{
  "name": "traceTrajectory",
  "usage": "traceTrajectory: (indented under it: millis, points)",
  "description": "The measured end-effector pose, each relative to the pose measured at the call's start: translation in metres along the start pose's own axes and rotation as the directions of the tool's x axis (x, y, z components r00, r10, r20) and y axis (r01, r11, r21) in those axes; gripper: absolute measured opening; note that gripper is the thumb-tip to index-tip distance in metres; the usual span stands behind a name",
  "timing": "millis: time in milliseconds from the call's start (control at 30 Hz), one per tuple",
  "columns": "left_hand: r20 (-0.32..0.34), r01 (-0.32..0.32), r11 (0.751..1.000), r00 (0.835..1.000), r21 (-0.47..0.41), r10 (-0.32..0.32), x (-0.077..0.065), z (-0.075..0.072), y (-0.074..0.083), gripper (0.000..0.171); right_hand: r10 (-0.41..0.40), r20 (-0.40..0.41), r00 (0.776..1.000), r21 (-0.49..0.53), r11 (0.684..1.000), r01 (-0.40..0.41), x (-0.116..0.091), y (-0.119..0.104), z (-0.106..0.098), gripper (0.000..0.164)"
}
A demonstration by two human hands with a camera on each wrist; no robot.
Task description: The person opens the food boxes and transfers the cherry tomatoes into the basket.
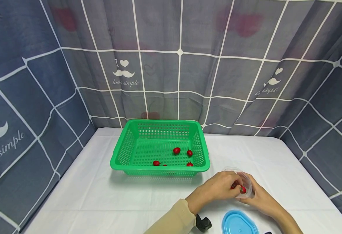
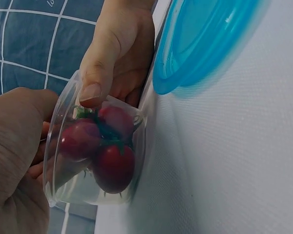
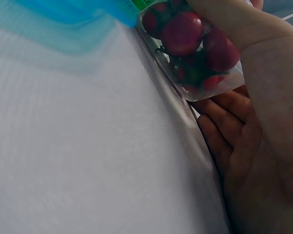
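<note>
Toward the right of the table, a clear plastic container [image 1: 248, 179] tilts with its mouth toward my left hand. My right hand [image 1: 261, 198] grips it from the right side, thumb at the rim in the left wrist view. Several red cherry tomatoes [image 2: 114, 168] with green stems lie inside. My left hand [image 1: 217, 188] reaches into the mouth with bent fingers, beside a tomato [image 1: 243, 189]; whether the fingertips pinch one is hidden. A green plastic basket [image 1: 159, 168] stands to the left, with several cherry tomatoes [image 1: 176, 150] spread over its bottom.
A blue lid [image 1: 239, 224] lies on the white table [image 1: 100, 198] in front of the container. Near my left wrist is a small black object [image 1: 203, 223]. Grey checked curtains [image 1: 159, 71] enclose the back and sides.
</note>
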State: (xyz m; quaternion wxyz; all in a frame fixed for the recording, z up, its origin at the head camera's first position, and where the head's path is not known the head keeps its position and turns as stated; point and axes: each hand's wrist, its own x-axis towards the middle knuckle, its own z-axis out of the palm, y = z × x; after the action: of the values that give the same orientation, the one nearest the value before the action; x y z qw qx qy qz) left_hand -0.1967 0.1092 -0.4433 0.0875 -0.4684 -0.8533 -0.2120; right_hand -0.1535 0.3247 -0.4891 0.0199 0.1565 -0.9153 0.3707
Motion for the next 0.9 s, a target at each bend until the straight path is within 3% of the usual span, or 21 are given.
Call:
traceTrajectory:
  millis: [367,700,900]
  points:
    - [0.0,-0.035,0.999,0.999,0.027,0.035,0.0017,0.0002,0.0017,0.01,-0.045,-0.002,0.999,0.022,0.999,0.045,-0.0007,0.0005,0.0001,0.087]
    - [0.059,-0.035,0.995,0.998,0.093,0.029,0.0014,-0.0014,0.0059,0.017,-0.081,-0.011,0.997,0.042,0.996,0.081,-0.0003,0.0018,0.0013,0.087]
    - [0.052,-0.033,0.998,0.998,0.054,0.03,0.0009,-0.0009,0.0042,0.016,-0.066,0.003,0.998,0.023,0.998,0.066,-0.0008,0.0025,0.0006,0.087]
